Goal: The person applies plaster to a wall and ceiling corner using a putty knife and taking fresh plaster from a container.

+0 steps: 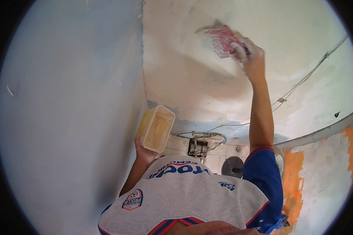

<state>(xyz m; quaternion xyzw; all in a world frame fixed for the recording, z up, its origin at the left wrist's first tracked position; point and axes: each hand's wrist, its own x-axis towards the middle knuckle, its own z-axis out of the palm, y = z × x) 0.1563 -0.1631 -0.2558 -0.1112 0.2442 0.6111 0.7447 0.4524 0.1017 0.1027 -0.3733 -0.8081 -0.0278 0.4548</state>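
Observation:
My right hand [248,53], dusted with white, is closed around a red spreader [222,42] smeared with pale filler. The spreader lies against the off-white wall [176,47], beside a small dark grey patch near its upper edge. Low at the left, my left hand [146,152] grips the bottom end of a cream rectangular plastic tub [146,122]. The tub is tilted with its opening in view, and pale residue coats its inside.
A blue-grey wall [70,102] meets the off-white one in a corner at left. Thin cables [308,74] run along the wall on the right. Below are coiled cable [223,138], a dark round object [232,167] and light tiles [213,161]. Orange paint [293,172] shows lower right.

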